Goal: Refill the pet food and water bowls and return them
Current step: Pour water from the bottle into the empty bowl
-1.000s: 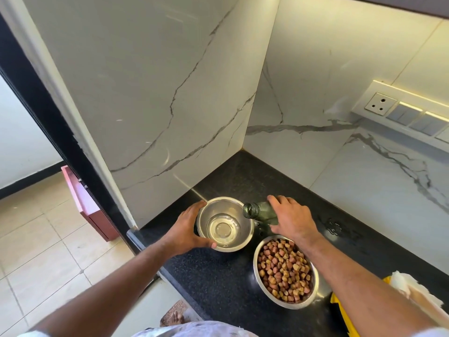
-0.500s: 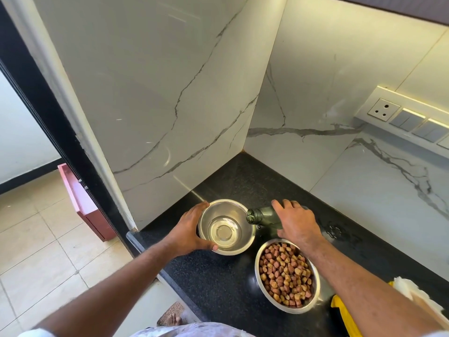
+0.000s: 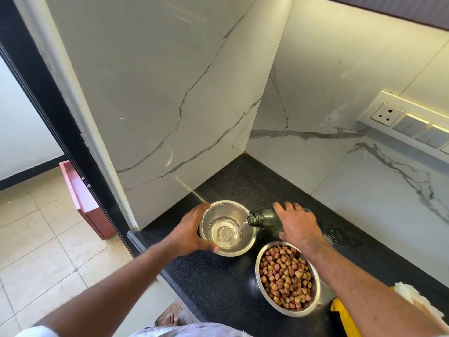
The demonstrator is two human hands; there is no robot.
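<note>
A steel water bowl (image 3: 218,210) sits on the black countertop (image 3: 218,288) with a little water in its bottom. My left hand (image 3: 192,231) grips the bowl's left rim. My right hand (image 3: 297,226) holds a green glass bottle (image 3: 263,218) tipped on its side, mouth over the bowl's right rim. A thin stream of water runs from the bottle into the bowl. A second steel bowl (image 3: 286,278), full of brown kibble, stands just to the right and nearer to me.
White marble walls close the corner behind and to the left. A socket and switch panel (image 3: 410,122) is on the right wall. A yellow object (image 3: 342,317) and a white cloth (image 3: 413,300) lie at the right edge. A pink drawer (image 3: 82,200) juts out over the tiled floor.
The bottle has tipped further and water now streams into the bowl. Both hands stay in place on the bowl and bottle.
</note>
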